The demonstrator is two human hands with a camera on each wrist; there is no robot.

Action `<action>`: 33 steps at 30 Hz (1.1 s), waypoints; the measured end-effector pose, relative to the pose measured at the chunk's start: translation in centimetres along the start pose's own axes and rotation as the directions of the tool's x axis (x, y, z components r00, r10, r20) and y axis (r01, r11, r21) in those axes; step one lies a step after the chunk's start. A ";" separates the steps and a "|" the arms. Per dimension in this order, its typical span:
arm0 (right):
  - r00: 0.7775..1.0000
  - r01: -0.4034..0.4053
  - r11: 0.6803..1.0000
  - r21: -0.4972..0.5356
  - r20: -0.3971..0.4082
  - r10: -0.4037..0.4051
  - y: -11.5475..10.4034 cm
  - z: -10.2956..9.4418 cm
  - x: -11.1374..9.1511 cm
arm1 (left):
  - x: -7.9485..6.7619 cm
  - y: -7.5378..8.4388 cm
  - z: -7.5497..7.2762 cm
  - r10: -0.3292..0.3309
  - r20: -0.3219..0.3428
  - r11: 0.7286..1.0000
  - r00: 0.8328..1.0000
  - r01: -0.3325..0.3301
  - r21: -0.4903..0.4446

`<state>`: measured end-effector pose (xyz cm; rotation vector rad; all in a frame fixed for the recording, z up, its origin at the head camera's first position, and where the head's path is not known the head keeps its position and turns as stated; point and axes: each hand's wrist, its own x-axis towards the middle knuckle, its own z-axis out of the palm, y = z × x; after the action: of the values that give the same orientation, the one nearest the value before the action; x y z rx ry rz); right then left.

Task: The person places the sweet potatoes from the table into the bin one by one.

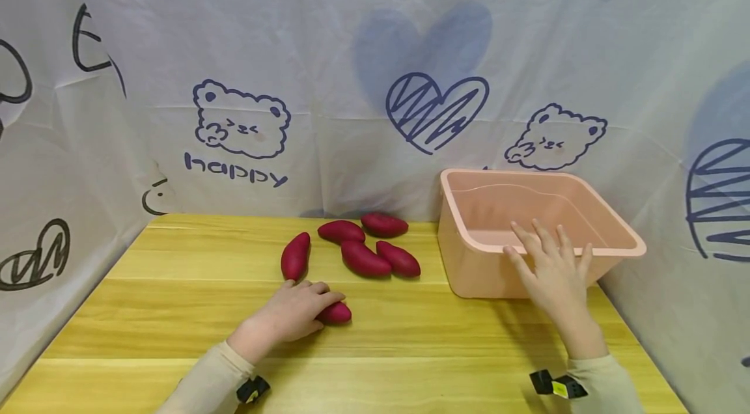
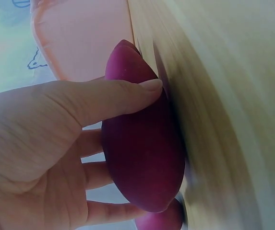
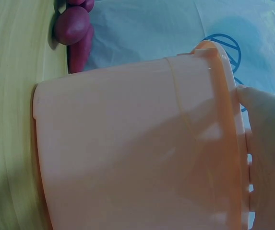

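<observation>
My left hand (image 1: 291, 312) grips a purple-red sweet potato (image 2: 142, 148) at the front middle of the table, thumb across one side and fingers round the other. In the left wrist view the sweet potato lies close along the wooden surface. Over the near rim of a pink plastic basin (image 1: 487, 271) is my right hand (image 1: 553, 277), its fingers spread and nothing held. The right wrist view has the thumb at the basin's rim; the fingertips there are hidden behind it. A lone sweet potato (image 1: 295, 256) lies just beyond my left hand.
Several more sweet potatoes (image 1: 366, 259) sit in a loose cluster at the back middle, left of the basin. The wooden table (image 1: 176, 310) ends at the back against a printed cloth (image 1: 328, 75), which also hangs along both sides.
</observation>
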<state>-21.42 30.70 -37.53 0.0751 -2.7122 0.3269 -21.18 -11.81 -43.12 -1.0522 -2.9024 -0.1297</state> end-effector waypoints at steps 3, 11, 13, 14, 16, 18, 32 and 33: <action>1.000 0.002 1.000 0.002 -0.003 -0.002 0.0 0.1 0.0 | 0.0 0.0 0.0 0.004 -0.007 1.000 1.000 -0.004 0.005; 1.000 0.003 1.000 0.007 -0.003 -0.003 0.0 0.1 -0.1 | 0.2 -0.1 0.2 0.010 -0.064 1.000 0.998 -0.008 0.023; 1.000 0.002 1.000 0.006 -0.004 -0.002 0.0 0.1 -0.1 | 0.3 -0.1 0.4 0.018 -0.095 0.999 0.995 -0.015 0.031; 1.000 0.002 1.000 0.006 -0.004 -0.002 0.0 0.2 -0.1 | 0.3 -0.1 0.4 0.021 -0.110 0.999 0.994 -0.017 0.037; 1.000 0.001 1.000 0.005 -0.005 -0.001 0.1 0.2 -0.1 | 0.3 -0.1 0.4 0.027 -0.135 0.999 0.991 -0.020 0.047; 1.000 0.000 1.000 0.005 -0.005 0.000 0.1 0.2 -0.1 | 0.3 -0.1 0.3 0.034 -0.156 0.998 0.987 -0.025 0.060; 1.000 0.008 1.000 0.006 -0.013 -0.008 0.1 0.2 -0.1 | 0.4 -0.1 -0.4 0.046 -0.259 0.993 0.965 -0.016 0.115; 1.000 0.009 1.000 0.007 -0.012 -0.008 0.1 0.2 -0.1 | 0.4 -0.2 -0.5 0.045 -0.263 0.993 0.964 -0.014 0.119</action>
<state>-21.45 30.78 -37.79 0.0865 -2.6979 0.3336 -21.56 -11.74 -42.65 -0.9757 -2.6194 -0.0912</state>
